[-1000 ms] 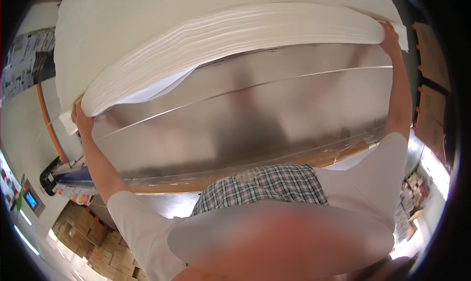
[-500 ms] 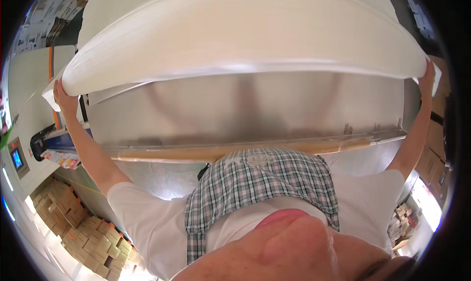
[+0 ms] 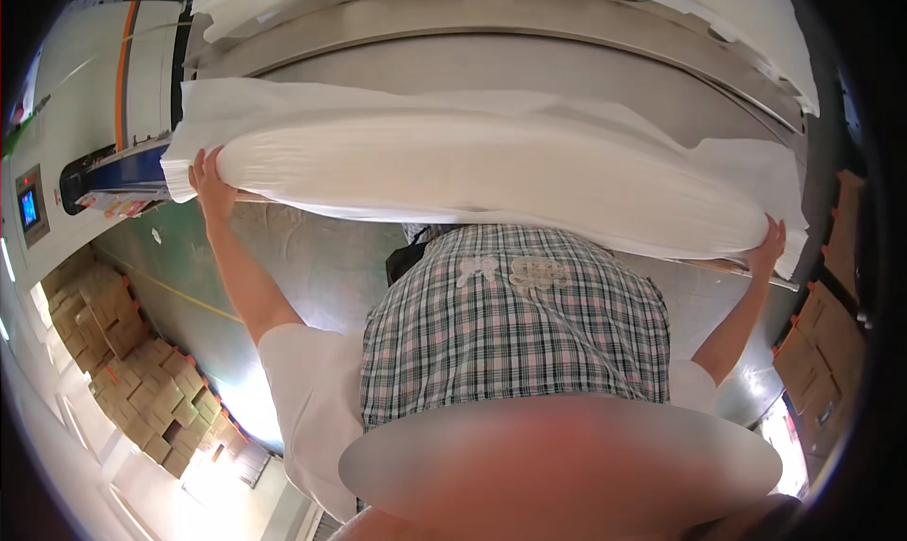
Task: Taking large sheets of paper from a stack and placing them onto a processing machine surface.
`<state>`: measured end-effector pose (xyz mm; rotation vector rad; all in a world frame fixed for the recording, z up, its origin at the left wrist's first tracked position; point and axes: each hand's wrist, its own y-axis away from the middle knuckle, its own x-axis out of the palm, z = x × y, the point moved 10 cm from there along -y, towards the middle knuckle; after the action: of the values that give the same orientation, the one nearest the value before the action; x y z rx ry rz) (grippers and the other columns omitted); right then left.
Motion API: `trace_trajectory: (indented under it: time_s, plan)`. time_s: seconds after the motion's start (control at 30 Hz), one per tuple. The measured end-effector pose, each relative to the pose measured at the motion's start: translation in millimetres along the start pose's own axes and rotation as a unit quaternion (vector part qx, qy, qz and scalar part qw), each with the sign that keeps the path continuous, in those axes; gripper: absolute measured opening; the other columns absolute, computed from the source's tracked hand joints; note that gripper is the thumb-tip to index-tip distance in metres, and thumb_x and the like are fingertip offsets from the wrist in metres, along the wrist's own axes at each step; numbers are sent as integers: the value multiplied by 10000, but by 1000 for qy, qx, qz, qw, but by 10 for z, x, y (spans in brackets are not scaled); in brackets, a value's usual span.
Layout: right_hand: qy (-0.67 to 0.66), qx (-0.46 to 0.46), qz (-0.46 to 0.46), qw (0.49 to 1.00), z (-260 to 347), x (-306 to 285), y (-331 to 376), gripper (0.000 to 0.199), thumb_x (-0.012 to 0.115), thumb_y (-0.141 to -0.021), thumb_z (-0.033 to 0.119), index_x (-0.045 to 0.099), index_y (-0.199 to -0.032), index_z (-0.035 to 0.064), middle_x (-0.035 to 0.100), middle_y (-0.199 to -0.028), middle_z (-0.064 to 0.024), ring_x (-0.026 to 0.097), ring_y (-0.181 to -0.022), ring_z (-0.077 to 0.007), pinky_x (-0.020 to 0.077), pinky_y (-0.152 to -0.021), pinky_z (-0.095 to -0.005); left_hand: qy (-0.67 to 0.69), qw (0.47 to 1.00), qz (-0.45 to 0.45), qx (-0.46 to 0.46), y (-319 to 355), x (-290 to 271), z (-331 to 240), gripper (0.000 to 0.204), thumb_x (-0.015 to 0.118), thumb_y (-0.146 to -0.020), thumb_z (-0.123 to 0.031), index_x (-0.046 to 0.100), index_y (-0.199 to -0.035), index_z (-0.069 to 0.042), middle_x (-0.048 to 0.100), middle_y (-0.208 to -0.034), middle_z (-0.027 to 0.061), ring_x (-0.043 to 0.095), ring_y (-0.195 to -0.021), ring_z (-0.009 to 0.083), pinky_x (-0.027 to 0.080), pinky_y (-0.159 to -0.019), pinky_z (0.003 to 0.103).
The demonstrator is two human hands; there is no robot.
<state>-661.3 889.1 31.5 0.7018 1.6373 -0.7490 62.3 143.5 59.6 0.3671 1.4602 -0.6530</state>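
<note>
A wide bundle of thin white sheets (image 3: 482, 163) stretches across the near edge of a grey metal table (image 3: 529, 61), right in front of my checked apron. The bundle's ends look layered and its middle bulges. Around its left end my left hand (image 3: 213, 184) is closed, fingers over the top. At the right end my right hand (image 3: 769, 243) grips it the same way. Whether the sheets are paper or cloth I cannot tell. More white sheeting (image 3: 274, 0) lies ragged-edged at the far side of the table.
To the left stands a pale machine with an orange stripe and a small lit screen (image 3: 29, 206); a blue part (image 3: 128, 174) juts from it. Stacked cardboard boxes (image 3: 151, 390) fill the lower left. Other cartons (image 3: 818, 347) stand at the right.
Both hands have come down and inward, bringing the white bundle from the far part of the table to its near edge. The metal surface behind it now shows.
</note>
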Motion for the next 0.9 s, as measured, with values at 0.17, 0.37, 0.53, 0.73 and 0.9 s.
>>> trace_trajectory:
  time_s: [0.17,0.37,0.53,0.73,0.9]
  plan:
    - [42,21,134,990,69,175,4,530,619,-699,127,439,-1195,175,335,-1301,-159,285,-1235,-323,248,-1003,-437,-30,995,96,-15,-120,140,169,614,704,-598,-208,478,-1169,-199,412,-1248,141,336,-1200,292,213,-1020,449]
    - [22,-1,339,940,-225,381,-574,666,657,-596,0,417,-1201,143,383,-1256,-135,371,-1167,-357,351,-946,-407,-102,922,374,-14,-712,395,37,662,665,-564,-111,470,-1190,-202,454,-1231,112,376,-1173,309,282,-984,431]
    - [109,-10,554,825,381,998,-1372,734,605,-549,-120,445,-1212,150,519,-1134,-145,472,-1097,-340,436,-846,-395,19,907,417,-58,-1510,1208,335,530,533,-631,-40,535,-1149,-157,543,-1133,152,509,-1036,358,414,-866,381]
    - [62,34,549,833,-257,1396,-1680,447,532,-696,-64,547,-1131,38,604,-1010,-154,590,-899,-278,468,-724,-414,31,946,324,0,-1704,1317,-210,370,397,-753,-70,586,-1065,-134,568,-1063,165,526,-1004,344,417,-859,382]
    - [139,36,436,889,168,908,-1780,385,459,-774,-21,531,-1146,52,580,-1072,-143,545,-1008,-250,421,-860,-329,39,998,35,28,-1502,430,-596,298,434,-758,-68,609,-993,-123,587,-1017,144,546,-969,308,420,-853,390]
